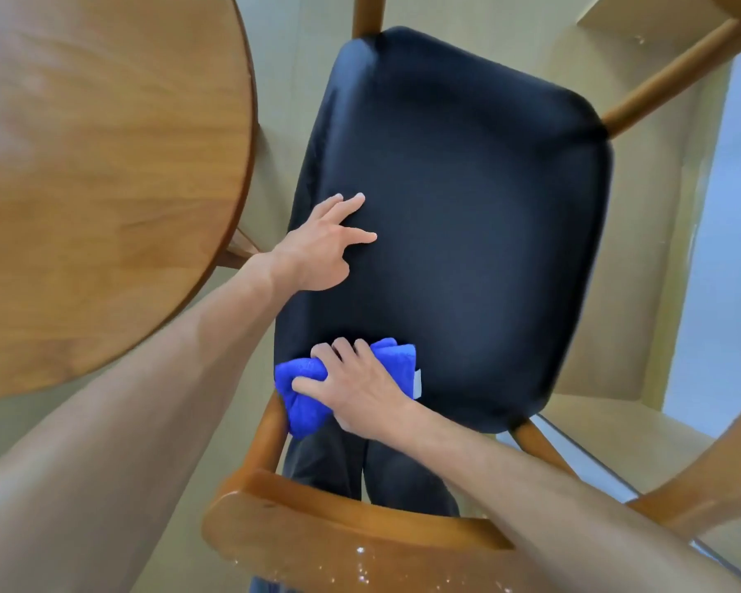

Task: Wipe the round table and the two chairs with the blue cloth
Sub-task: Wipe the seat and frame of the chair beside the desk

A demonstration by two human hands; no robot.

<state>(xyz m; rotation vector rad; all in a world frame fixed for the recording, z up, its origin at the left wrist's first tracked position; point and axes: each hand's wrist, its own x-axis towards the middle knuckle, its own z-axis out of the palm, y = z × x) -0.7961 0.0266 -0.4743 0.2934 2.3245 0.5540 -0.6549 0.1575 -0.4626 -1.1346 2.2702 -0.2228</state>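
Overhead view of a chair [454, 216] with a black padded seat [467, 186] and a wooden frame, drawn up just beside the round table [103, 164] at left. Right hand [360, 389] curled over the bunched blue cloth [304, 395], gripping it and pressing it onto the near left corner of the seat, close to the backrest rail [339, 528]. Left hand [321, 246] spread, fingers apart and nearly straight, resting flat on the left part of the seat and holding nothing. Step in hand, by the look of it: wiping the seat, begun at the near edge. Best done with long, overlapping strokes from the near edge toward the far one, cloth kept flat under the palm rather than balled, so that more fabric meets the padding. Left hand better kept as a brace against sliding of the chair, then lifted clear as the cloth reaches its patch. Rounded corners and side edges of the seat deserving of a separate pass. Small bright specks visible on the backrest rail, possibly droplets or glare; worth a wipe in either case. Table condition not judgeable from this view; second chair only partly seen at right.
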